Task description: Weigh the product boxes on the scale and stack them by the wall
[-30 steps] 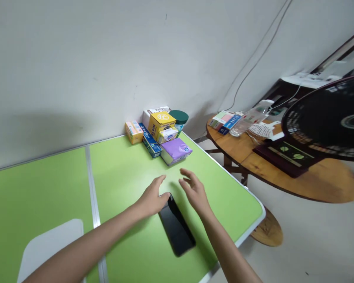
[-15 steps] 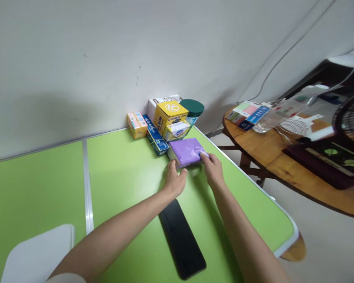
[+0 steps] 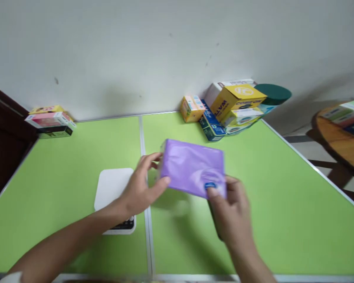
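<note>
A purple pack of tissues [image 3: 191, 165] is held up above the green table. My right hand [image 3: 231, 208] grips its lower right corner, thumb on the front by the blue label and fingers behind. At the pack's left end is my left hand [image 3: 143, 182], its thumb on the lower corner and its fingers curled against the side. Partly covered by the left forearm, a white kitchen scale [image 3: 113, 184] lies on the table. A dark edge of the phone [image 3: 214, 220] shows beside my right hand; the rest is hidden.
At the back right stand a yellow box [image 3: 236, 100], a blue box [image 3: 211, 122], an orange box [image 3: 191, 109] and a green-lidded tub [image 3: 273, 94]. Several small boxes [image 3: 51, 122] are stacked at the back left. A wooden table [image 3: 342, 137] stands to the right.
Both hands reached from over the phone to the tissue pack, took hold of it and lifted it from beside the boxes, toward me and leftward. The view has turned left.
</note>
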Demonstrator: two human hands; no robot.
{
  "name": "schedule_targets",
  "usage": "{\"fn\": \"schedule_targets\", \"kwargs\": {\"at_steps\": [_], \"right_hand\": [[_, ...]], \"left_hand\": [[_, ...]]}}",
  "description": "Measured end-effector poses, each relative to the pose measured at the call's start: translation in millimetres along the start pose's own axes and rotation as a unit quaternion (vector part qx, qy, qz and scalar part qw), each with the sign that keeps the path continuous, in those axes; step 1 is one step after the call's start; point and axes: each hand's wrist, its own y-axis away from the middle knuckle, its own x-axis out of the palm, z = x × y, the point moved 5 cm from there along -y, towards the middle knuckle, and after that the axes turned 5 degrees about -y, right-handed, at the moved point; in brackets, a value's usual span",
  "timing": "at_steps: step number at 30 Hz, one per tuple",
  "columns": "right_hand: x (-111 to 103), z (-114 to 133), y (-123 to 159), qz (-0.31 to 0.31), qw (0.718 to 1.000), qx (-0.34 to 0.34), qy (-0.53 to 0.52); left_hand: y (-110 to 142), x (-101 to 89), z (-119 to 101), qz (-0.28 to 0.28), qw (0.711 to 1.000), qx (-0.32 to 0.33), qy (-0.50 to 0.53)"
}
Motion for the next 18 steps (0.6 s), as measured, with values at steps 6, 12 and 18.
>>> {"fn": "schedule_targets", "kwargs": {"at_steps": [6, 12, 18], "right_hand": [[129, -21, 72, 0.213, 0.976, 0.012, -0.052], [143, -38, 75, 0.251, 0.966, 0.026, 0.061], [64, -85, 68, 0.087, 0.984, 0.117, 0.105]], "left_hand": [[81, -106.1, 79, -0.110, 0.987, -0.075, -0.088], [102, -121.5, 127, -0.171, 0.973, -0.114, -0.106], [122, -159.8, 154, -0.311, 0.934, -0.168, 0.044]]}}
